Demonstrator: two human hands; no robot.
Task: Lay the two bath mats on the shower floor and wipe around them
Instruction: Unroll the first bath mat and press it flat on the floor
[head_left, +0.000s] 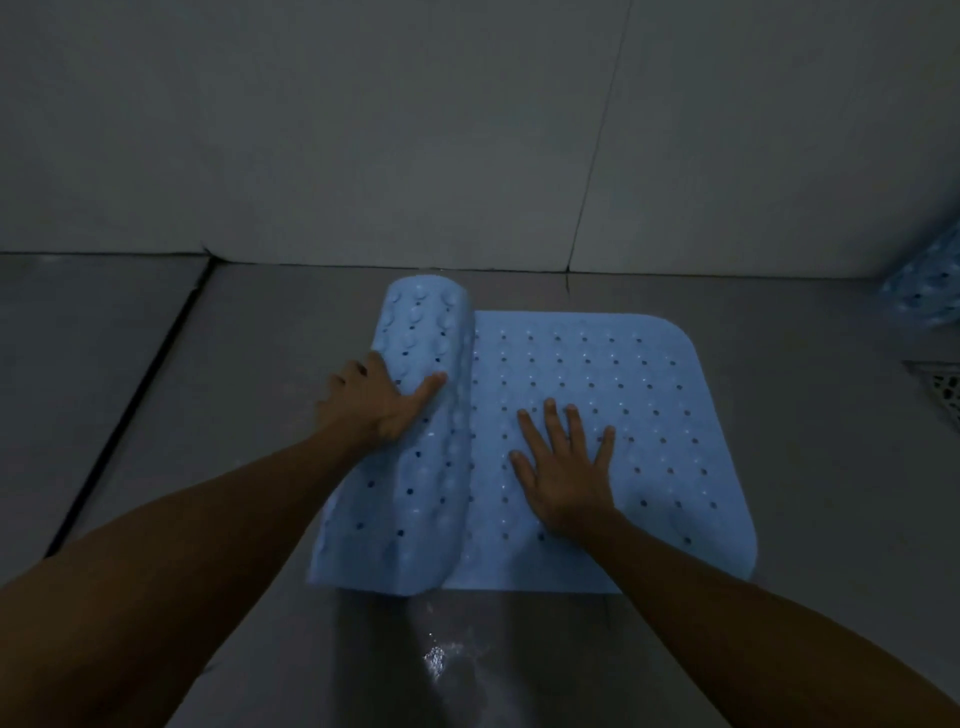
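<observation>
I can read no brand or writing on the blue bath mat (597, 415). It lies on the wet shower floor (260, 415), flat on its right part and still rolled on its left. My right hand (566, 467) rests flat on the flat part, fingers spread. My left hand (376, 402) holds the roll, thumb on top, other fingers hidden behind it. A second blue mat (930, 291) sits far right, by the wall, near the drain (943, 387).

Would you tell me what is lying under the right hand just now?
The right hand rests flat on the unrolled part of the blue bath mat. The shower floor beneath is covered there.
</observation>
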